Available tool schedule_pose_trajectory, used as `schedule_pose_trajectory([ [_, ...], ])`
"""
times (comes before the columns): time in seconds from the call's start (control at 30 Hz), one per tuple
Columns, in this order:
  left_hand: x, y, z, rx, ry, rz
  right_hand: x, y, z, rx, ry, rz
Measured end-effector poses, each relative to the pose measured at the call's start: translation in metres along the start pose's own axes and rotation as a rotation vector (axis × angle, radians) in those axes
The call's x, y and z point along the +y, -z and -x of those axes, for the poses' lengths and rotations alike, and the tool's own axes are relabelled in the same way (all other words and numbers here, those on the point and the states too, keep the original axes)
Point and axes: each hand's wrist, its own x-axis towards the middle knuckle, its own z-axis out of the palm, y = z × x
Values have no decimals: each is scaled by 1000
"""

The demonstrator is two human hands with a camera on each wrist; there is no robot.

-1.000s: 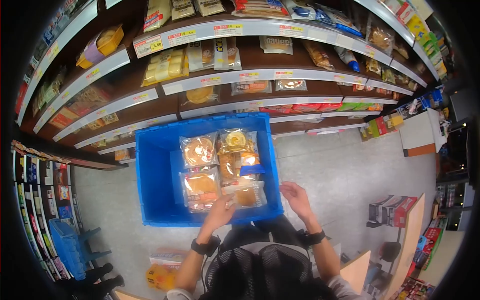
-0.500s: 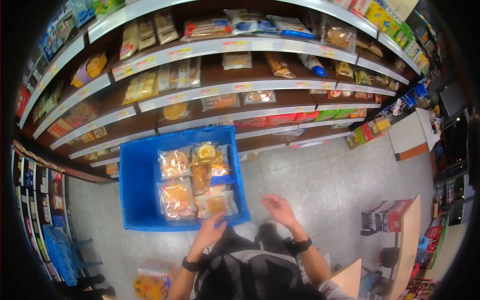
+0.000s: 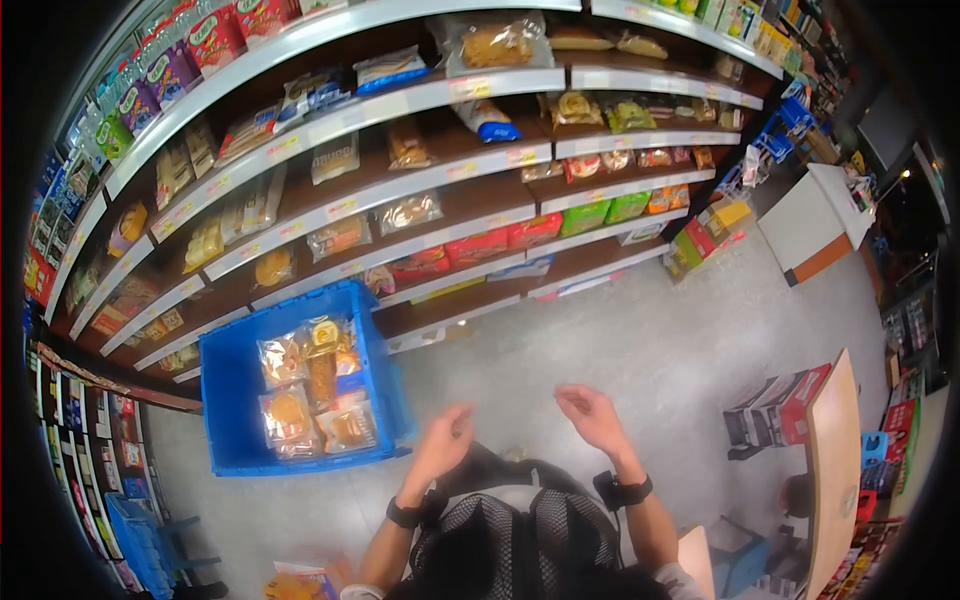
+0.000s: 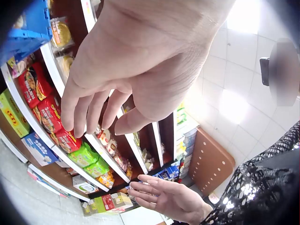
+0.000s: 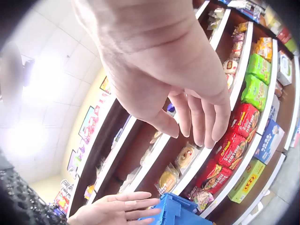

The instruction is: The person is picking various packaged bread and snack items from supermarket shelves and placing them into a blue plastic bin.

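My left hand (image 3: 443,440) hovers beside the right side of a blue crate (image 3: 212,400), its fingers relaxed and holding nothing. Farther right, my right hand (image 3: 592,415) hangs over the grey floor, also with nothing in it. Both palms face inward, as the left wrist view and the right wrist view show. Inside the crate lie several clear-wrapped breads: a round bun pack (image 3: 288,412), another pack (image 3: 283,358) behind it, a long brown bread (image 3: 322,382) and a wrapped pastry (image 3: 347,427) near the front corner.
Curved shelves (image 3: 440,235) stand ahead with packaged breads, red noodle packs (image 3: 476,247) and green packs (image 3: 586,219). Boxes (image 3: 775,408) stand at the right beside a wooden tabletop (image 3: 835,480). A blue stool (image 3: 140,540) is at the lower left, and a white counter (image 3: 815,225) at the back right.
My left hand has left the wrapped pastry at the crate's front and moved out past the crate's right side. The view has turned right, so the crate and shelves appear farther left.
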Motion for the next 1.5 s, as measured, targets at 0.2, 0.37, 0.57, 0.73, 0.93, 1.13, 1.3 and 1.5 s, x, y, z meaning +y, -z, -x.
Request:
schedule_pose_trajectory([
  [0.2, 41, -50, -33, -187, -62, -78, 12, 60, -15, 18, 18, -75],
  [0.37, 48, -66, -70, -184, -51, -132, 32, 94, -30, 44, -58, -139],
  [0.57, 40, -108, -160, -219, 45, -157, 63, 169, -78, 79, -136, -154],
  [0.73, 84, -157, -256, -227, -16, -93, 39, 244, -139, 164, -186, -95],
  [0.93, 134, -209, -380, -217, -192, -156, 16, 316, -218, 211, -88, -44],
  [1.13, 217, -237, -457, -131, -347, -198, 17, 344, -268, 156, -90, -129],
  [1.3, 244, -257, -507, 32, -223, -37, 13, 376, -325, 110, -65, -190],
  [1.5, 297, -275, -557, 313, -168, -66, -18, 420, -422, 44, 128, -154],
])
